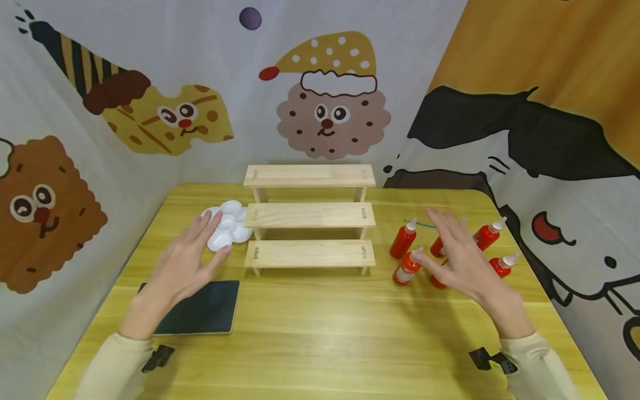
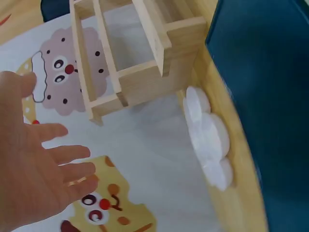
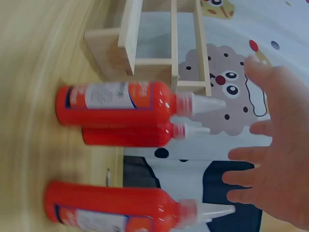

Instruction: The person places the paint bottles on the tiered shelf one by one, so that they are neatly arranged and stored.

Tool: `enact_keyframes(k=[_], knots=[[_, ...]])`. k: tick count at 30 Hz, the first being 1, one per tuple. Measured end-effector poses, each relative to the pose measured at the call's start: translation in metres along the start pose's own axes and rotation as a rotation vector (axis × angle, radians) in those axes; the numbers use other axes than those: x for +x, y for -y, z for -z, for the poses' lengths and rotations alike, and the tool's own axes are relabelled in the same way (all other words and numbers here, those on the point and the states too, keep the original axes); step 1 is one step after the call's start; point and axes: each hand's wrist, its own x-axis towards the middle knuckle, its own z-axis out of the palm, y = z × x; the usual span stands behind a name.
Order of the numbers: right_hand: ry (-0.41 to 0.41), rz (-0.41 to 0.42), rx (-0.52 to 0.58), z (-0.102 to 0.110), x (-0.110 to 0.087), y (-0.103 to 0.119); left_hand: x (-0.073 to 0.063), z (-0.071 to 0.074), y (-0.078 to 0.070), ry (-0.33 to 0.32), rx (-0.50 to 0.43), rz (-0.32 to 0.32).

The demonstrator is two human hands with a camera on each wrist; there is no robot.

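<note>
My left hand (image 1: 182, 266) hovers with fingers spread over a white palette (image 1: 227, 223) of round wells and a dark flat board (image 1: 205, 308). Nothing is in it; the left wrist view shows its palm bare. Over the red squeeze bottles on the right, my right hand (image 1: 462, 264) is held with straight fingers, empty too. One bottle (image 1: 403, 240) stands left of that hand, another (image 1: 407, 269) by its thumb. Two more, a rear bottle (image 1: 487, 236) and a nearer bottle (image 1: 501, 265), are to its right. The hand partly hides others beneath it.
A three-step wooden stand (image 1: 310, 254) occupies the table's middle back, between the hands. A thin teal stick (image 1: 420, 223) lies behind the bottles. Printed cloth (image 1: 200, 33) with cartoon figures hangs close around the back and sides of the wooden table (image 1: 320, 333).
</note>
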Motion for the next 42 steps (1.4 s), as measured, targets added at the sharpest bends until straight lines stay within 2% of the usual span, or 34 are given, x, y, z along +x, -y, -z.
enact_keyframes(k=[5,9,13,18,21,23,28,31,37,42], knots=[[-0.070,-0.040,0.071,-0.014,-0.004,0.001,0.005,-0.018,0.004,0.033,-0.188,0.129],[-0.136,-0.043,0.111,-0.027,-0.007,0.003,0.010,-0.035,0.006,0.058,-0.291,0.211],[-0.197,-0.040,0.162,-0.041,-0.011,0.006,0.013,-0.052,0.009,0.046,-0.375,0.248],[-0.252,-0.024,0.207,-0.054,-0.017,0.007,0.016,-0.067,0.009,-0.018,-0.492,0.263],[-0.292,-0.011,0.249,-0.062,-0.022,0.007,0.018,-0.076,0.005,-0.045,-0.564,0.305],[-0.306,-0.019,0.261,-0.066,-0.025,0.007,0.019,-0.083,0.002,-0.038,-0.616,0.337],[-0.253,-0.116,0.264,-0.075,-0.035,0.002,0.018,-0.097,-0.007,-0.005,-0.656,0.409],[-0.230,-0.145,0.275,-0.082,-0.038,-0.001,0.018,-0.103,-0.012,-0.029,-0.640,0.441],[-0.248,-0.108,0.352,-0.091,-0.042,-0.007,0.021,-0.112,-0.015,-0.052,-0.639,0.534],[-0.268,-0.077,0.396,-0.096,-0.043,-0.010,0.021,-0.114,-0.017,-0.076,-0.711,0.587]])
